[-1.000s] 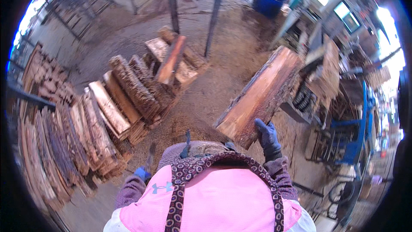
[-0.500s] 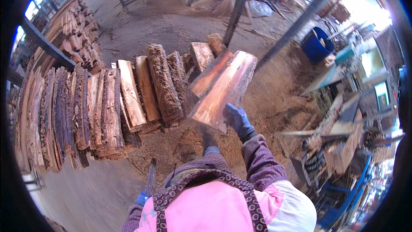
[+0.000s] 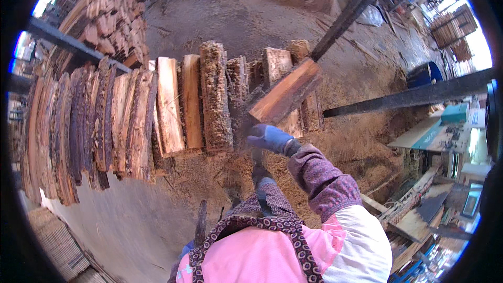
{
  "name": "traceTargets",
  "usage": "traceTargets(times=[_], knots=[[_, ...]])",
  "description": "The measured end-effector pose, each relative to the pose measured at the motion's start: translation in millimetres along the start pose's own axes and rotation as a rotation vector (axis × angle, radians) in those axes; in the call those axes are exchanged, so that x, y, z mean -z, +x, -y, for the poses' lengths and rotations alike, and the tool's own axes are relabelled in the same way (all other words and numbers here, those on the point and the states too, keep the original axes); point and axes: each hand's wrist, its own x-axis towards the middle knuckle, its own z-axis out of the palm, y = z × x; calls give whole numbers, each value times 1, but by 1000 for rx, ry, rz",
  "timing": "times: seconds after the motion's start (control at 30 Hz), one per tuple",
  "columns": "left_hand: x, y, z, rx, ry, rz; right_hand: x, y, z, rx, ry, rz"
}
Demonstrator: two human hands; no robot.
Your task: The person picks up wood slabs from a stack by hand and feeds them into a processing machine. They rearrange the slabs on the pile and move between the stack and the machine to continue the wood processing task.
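Note:
My right hand (image 3: pixel 270 138), in a blue-grey glove, reaches over the near side of a row of split logs. Its fingers stretch leftward, slightly blurred, and no wood shows in them. Just above it, a reddish-brown slab of wood (image 3: pixel 287 92) lies slanted across other pieces; whether the hand touches its near end I cannot tell. A pale log (image 3: pixel 168 107) and a rough bark-covered log (image 3: pixel 215 94) stand to the left. My left hand (image 3: pixel 186 248) is low beside my body, mostly hidden by my clothing. A dark, narrow blade-like tool (image 3: pixel 200 222) rises from it.
Bark-edged slabs (image 3: pixel 86 126) continue the row leftward. A tall wood stack (image 3: pixel 112 18) stands behind. A dark metal bar (image 3: pixel 408 93) crosses at right, near a blue tub (image 3: pixel 424 75) and a work table (image 3: pixel 422 133). Sawdust covers the ground.
The pale slab that my right hand held has left it; where it lies is unclear. That hand has turned leftward below the reddish slab. My view has shifted, and the left hand stays low with the tool.

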Motion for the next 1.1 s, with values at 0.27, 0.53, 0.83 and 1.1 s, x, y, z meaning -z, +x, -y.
traceTargets(times=[0.27, 0.53, 0.83, 1.1], knots=[[15, -77, -69, -94, 180, -61, 49, -12, 363, 1016, -621, -74], [18, -91, 12, -154, -540, -164, -152, -74, 532, 1630, -740, 730], [2, -143, 106, -355, -1662, -179, -324, -137, 606, 1845, -499, 1140], [39, -254, 234, -443, -1295, -1038, -370, -52, 403, 924, -537, 1061]])
